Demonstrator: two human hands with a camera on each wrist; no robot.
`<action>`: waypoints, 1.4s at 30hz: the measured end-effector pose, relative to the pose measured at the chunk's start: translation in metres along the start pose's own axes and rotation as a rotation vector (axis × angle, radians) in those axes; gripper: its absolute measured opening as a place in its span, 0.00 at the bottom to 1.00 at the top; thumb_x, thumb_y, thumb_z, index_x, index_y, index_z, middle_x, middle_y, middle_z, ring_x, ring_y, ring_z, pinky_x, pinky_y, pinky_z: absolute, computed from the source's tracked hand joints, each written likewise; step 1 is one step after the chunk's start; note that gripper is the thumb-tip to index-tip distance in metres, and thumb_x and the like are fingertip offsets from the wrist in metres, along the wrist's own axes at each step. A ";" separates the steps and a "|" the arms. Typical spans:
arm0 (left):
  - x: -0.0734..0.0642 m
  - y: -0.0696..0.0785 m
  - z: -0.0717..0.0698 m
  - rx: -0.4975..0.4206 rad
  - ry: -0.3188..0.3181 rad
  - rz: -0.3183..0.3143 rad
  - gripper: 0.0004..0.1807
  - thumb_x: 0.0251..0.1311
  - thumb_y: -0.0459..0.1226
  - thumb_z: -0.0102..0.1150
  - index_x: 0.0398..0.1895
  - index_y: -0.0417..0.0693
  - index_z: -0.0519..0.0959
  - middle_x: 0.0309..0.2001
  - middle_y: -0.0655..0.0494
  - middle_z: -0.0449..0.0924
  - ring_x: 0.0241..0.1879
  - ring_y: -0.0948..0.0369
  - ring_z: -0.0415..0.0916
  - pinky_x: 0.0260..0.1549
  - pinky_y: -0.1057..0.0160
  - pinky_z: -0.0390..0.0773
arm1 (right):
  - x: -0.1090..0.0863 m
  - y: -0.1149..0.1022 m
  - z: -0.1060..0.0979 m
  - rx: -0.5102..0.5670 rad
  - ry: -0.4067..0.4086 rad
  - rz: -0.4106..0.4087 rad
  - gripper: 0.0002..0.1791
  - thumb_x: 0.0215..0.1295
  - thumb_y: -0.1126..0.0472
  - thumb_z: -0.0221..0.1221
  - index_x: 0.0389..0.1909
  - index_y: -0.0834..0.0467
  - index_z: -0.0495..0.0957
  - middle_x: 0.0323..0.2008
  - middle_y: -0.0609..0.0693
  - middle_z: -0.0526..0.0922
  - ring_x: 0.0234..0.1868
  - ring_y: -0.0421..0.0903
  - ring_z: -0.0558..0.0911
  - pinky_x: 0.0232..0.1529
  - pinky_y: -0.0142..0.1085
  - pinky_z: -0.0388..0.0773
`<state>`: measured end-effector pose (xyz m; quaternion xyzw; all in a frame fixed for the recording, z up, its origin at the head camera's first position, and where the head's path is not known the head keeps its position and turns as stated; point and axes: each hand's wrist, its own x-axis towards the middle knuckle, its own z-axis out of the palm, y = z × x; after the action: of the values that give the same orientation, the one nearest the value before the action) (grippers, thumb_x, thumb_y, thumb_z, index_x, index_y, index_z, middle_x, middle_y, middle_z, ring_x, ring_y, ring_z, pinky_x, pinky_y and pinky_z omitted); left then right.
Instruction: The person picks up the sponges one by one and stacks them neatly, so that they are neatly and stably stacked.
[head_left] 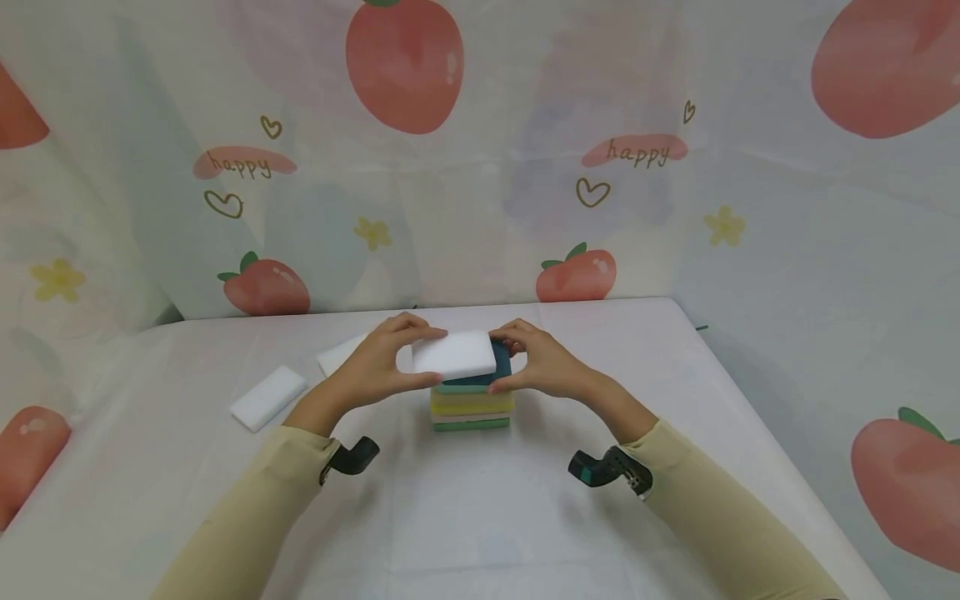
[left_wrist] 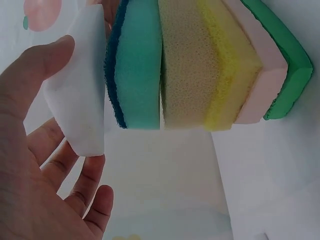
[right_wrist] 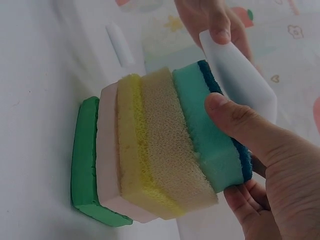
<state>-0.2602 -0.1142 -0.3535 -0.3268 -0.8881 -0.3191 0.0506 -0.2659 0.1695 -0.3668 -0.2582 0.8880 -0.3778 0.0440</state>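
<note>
My left hand [head_left: 378,358] grips a white sponge [head_left: 453,356] by its left end, thumb on the near side and fingers on the far side. The block is tilted over the top of a stack of sponges. Uppermost in the stack is a teal sponge [left_wrist: 137,70] with a dark blue scouring face [head_left: 502,357]. My right hand [head_left: 543,364] holds that teal sponge at its right end, between thumb and fingers. Beneath it, in the right wrist view, come a beige sponge [right_wrist: 167,140], a yellow layer [right_wrist: 132,150], a pale pink sponge [right_wrist: 107,145] and a green sponge [right_wrist: 85,155] at the bottom.
Left of the stack, a white block [head_left: 268,398] lies on the white-covered table [head_left: 465,517]. Another white piece [head_left: 339,354] lies partly hidden behind my left hand. A printed cloth [head_left: 480,200] with fruit drawings hangs behind the table.
</note>
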 end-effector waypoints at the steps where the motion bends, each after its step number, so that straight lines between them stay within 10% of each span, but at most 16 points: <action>1: 0.001 0.000 0.000 0.001 -0.002 -0.002 0.33 0.51 0.50 0.74 0.62 0.56 0.77 0.54 0.60 0.72 0.56 0.57 0.69 0.56 0.52 0.72 | 0.000 0.000 0.000 0.002 0.000 0.000 0.45 0.47 0.51 0.77 0.65 0.62 0.70 0.57 0.53 0.72 0.55 0.53 0.76 0.58 0.50 0.75; 42: 0.022 0.000 0.015 0.041 -0.042 0.012 0.33 0.51 0.48 0.74 0.62 0.56 0.78 0.56 0.56 0.72 0.58 0.54 0.68 0.58 0.50 0.71 | 0.002 0.008 0.005 0.044 0.037 -0.019 0.42 0.44 0.53 0.78 0.60 0.60 0.71 0.55 0.52 0.73 0.51 0.49 0.76 0.63 0.46 0.72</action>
<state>-0.2761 -0.0928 -0.3590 -0.3375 -0.8934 -0.2937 0.0405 -0.2698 0.1693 -0.3758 -0.2585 0.8778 -0.4023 0.0293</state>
